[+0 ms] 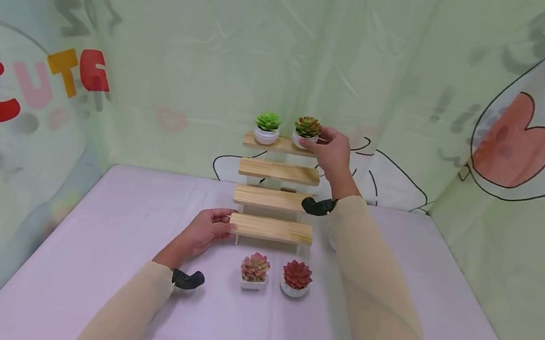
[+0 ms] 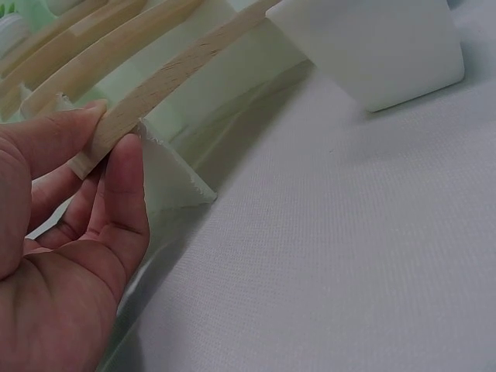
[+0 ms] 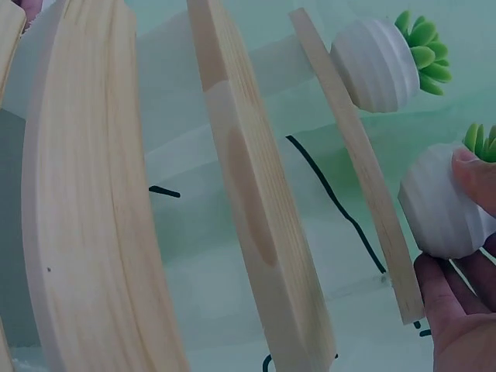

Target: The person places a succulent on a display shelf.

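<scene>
A tiered wooden shelf stand (image 1: 271, 229) with several steps stands at the back of the table. My left hand (image 1: 207, 232) pinches the left end of its lowest board (image 2: 167, 74) between thumb and fingers. On the top board (image 1: 278, 144) sits a bright green succulent in a white pot (image 1: 266, 134). To its right, my right hand (image 1: 332, 151) grips the round white pot of a reddish-green succulent (image 1: 307, 127). In the right wrist view that ribbed pot (image 3: 442, 203) is at the top board's end, thumb on one side and fingers on the other.
In front of the stand are a pink succulent in a square white pot (image 1: 252, 284) and a dark red succulent in a round white pot (image 1: 294, 289). A white object (image 1: 332, 243) is mostly hidden behind the right forearm. A printed curtain (image 1: 203, 65) hangs behind the table.
</scene>
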A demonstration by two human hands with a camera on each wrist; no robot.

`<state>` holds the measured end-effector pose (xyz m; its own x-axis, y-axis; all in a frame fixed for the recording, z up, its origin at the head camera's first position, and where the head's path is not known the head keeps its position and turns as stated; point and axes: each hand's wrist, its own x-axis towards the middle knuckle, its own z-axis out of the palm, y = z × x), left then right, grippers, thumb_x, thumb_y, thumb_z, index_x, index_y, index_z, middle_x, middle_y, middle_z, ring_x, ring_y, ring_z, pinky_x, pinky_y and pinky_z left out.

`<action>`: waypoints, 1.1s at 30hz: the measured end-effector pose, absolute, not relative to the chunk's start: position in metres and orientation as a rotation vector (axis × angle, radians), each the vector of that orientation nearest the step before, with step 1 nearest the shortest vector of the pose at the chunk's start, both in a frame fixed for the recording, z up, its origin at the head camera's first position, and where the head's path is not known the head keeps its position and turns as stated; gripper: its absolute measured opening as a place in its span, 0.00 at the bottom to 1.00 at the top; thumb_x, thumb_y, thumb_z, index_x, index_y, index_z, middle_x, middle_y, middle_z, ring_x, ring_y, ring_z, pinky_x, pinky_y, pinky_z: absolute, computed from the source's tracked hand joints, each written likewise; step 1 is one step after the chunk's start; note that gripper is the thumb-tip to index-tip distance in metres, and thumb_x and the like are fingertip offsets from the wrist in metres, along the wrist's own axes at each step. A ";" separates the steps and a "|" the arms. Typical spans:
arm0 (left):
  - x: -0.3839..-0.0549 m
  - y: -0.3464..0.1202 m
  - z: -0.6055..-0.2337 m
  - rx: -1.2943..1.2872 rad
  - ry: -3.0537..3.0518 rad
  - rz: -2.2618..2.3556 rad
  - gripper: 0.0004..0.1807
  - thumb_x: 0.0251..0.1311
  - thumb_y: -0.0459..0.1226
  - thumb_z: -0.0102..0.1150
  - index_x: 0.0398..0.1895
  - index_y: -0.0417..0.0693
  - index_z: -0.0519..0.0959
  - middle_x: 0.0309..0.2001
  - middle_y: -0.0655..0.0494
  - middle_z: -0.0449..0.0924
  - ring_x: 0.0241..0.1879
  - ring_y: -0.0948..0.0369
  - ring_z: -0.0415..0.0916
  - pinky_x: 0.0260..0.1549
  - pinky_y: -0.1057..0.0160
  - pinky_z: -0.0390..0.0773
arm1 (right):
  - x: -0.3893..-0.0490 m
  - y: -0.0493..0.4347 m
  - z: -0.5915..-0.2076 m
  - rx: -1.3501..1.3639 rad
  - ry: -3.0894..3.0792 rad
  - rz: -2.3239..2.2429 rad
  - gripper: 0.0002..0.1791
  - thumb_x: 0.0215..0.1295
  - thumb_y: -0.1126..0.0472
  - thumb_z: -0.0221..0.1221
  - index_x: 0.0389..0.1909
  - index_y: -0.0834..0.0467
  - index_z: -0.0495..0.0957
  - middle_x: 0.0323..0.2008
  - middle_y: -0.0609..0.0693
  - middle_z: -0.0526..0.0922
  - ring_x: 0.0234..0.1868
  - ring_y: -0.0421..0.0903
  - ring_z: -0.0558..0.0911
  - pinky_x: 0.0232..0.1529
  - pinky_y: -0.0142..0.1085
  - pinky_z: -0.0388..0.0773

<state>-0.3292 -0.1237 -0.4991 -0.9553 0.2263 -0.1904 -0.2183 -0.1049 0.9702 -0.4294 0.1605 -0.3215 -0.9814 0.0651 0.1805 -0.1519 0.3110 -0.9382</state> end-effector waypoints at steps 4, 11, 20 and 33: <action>-0.329 -0.123 -0.499 0.012 1.868 2.141 0.29 0.66 0.26 0.62 0.71 0.36 0.70 0.47 0.49 0.77 0.42 0.60 0.81 0.41 0.66 0.87 | -0.430 0.160 -0.321 0.056 -2.391 1.747 0.37 0.62 0.56 0.72 0.71 0.58 0.72 0.68 0.57 0.77 0.68 0.52 0.76 0.68 0.47 0.76; -0.330 -0.122 -0.498 0.000 1.860 2.148 0.29 0.66 0.26 0.62 0.71 0.37 0.71 0.47 0.50 0.77 0.42 0.60 0.81 0.40 0.67 0.87 | -0.431 0.159 -0.321 0.043 -2.422 1.689 0.38 0.62 0.54 0.72 0.72 0.58 0.71 0.67 0.57 0.77 0.68 0.52 0.75 0.68 0.47 0.75; -0.329 -0.124 -0.498 -0.029 1.866 2.137 0.28 0.66 0.27 0.63 0.70 0.39 0.72 0.48 0.49 0.77 0.43 0.59 0.82 0.41 0.66 0.88 | -0.431 0.156 -0.322 0.023 -2.446 1.617 0.34 0.62 0.51 0.72 0.67 0.58 0.76 0.60 0.57 0.81 0.58 0.51 0.77 0.58 0.46 0.78; -0.328 -0.124 -0.497 0.023 1.847 2.149 0.29 0.66 0.25 0.60 0.71 0.35 0.69 0.45 0.52 0.78 0.42 0.61 0.81 0.40 0.68 0.87 | -0.428 0.158 -0.327 0.069 -2.464 1.576 0.31 0.63 0.54 0.71 0.65 0.58 0.78 0.59 0.57 0.83 0.57 0.51 0.79 0.56 0.45 0.79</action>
<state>-0.3276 -0.1236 -0.4969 -0.9528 0.2403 -0.1854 -0.2193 -0.1232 0.9678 -0.4284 0.1581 -0.3270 -0.9758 0.0758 0.2053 -0.1546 0.4253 -0.8917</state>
